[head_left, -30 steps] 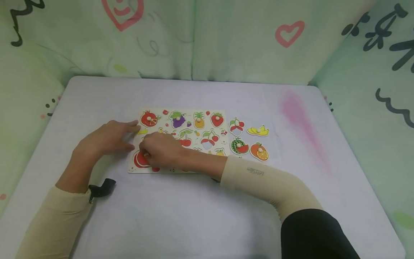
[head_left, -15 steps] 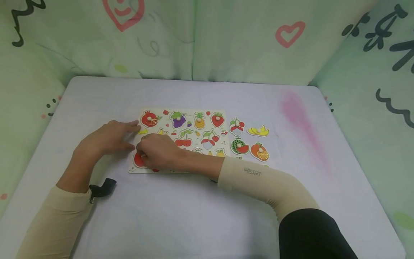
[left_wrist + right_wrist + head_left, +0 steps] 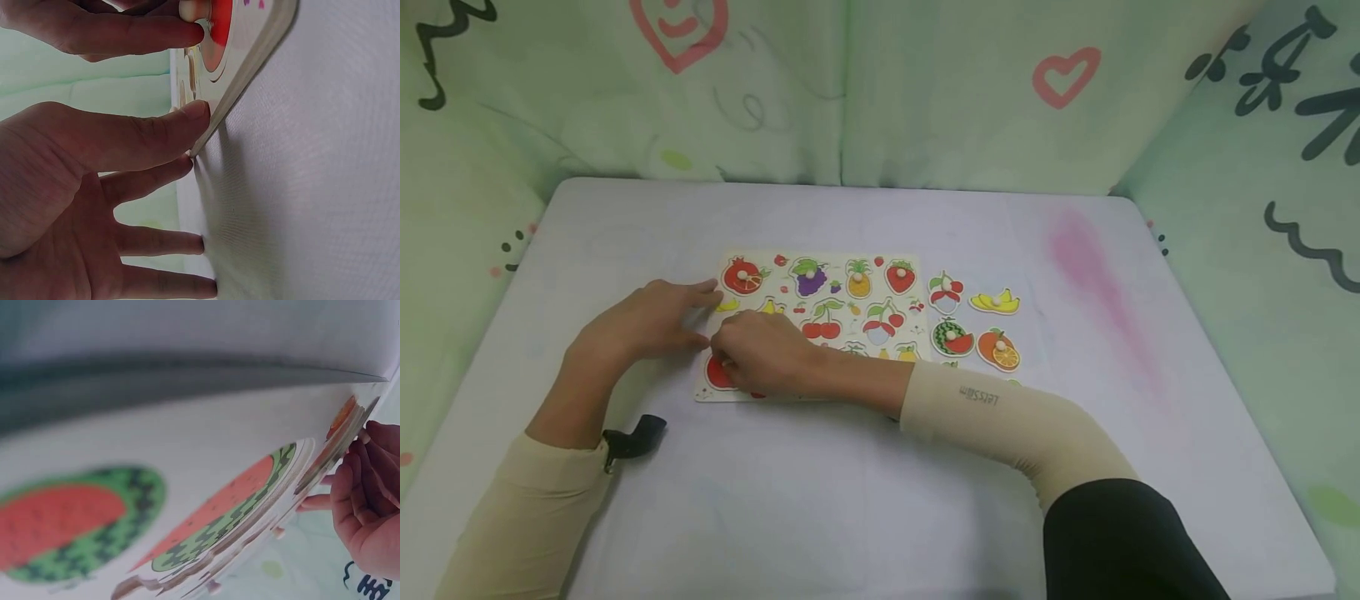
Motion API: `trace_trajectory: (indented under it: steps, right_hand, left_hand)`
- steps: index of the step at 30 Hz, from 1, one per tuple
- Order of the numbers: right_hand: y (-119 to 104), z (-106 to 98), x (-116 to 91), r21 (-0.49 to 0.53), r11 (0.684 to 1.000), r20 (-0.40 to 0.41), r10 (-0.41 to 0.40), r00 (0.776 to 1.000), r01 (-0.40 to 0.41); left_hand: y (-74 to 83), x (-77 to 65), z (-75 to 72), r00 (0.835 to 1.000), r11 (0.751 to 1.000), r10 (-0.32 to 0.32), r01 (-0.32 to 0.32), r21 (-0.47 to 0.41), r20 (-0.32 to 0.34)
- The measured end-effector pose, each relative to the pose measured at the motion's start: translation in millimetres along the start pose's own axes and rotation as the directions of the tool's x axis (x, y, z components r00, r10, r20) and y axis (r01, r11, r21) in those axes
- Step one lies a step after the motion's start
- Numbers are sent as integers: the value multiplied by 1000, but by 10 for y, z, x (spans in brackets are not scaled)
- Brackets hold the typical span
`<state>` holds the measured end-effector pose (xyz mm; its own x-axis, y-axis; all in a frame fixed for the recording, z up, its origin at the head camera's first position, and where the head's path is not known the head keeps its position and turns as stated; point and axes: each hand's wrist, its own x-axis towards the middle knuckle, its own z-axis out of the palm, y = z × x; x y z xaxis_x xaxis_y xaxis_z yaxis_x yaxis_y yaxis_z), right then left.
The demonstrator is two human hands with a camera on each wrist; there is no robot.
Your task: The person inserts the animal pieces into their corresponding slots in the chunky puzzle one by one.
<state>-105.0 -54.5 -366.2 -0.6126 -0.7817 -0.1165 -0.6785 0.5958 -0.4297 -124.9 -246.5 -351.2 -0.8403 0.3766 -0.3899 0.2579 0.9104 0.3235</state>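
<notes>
A wooden fruit puzzle board [image 3: 917, 333] lies flat on the white table. My right hand [image 3: 767, 354] reaches over its lower left corner, thumb and fingers pinching the small wooden knob [image 3: 194, 9] of a round red fruit puzzle piece [image 3: 220, 28]. The piece lies at its printed red place on the board, mostly covered by the hand in the head view. My left hand [image 3: 640, 325] is spread at the board's left side. In the left wrist view its thumb [image 3: 197, 112] and index finger touch the board's edge, the other fingers straight down on the table.
Right of the board lie loose knobbed pieces: cherries [image 3: 945, 292], bananas [image 3: 995, 302], a watermelon [image 3: 952, 338], an orange [image 3: 998, 350]. Pomegranate [image 3: 742, 276], grape [image 3: 808, 277], pineapple [image 3: 859, 278] and strawberry [image 3: 900, 277] pieces sit along the board's top row. Green printed curtains surround the table.
My right hand has shifted slightly left with the red piece, whose white offset outline no longer shows at the corner. My left hand keeps its place by the board.
</notes>
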Motion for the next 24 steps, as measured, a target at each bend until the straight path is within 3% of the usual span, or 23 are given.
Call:
trace_trajectory:
  steps: [24]
  right_hand:
    - [-18, -43, -3, -1, 1000, 14, -4, 1000, 4]
  left_hand:
    - [8, 5, 2, 1000, 1000, -15, 15, 0, 7]
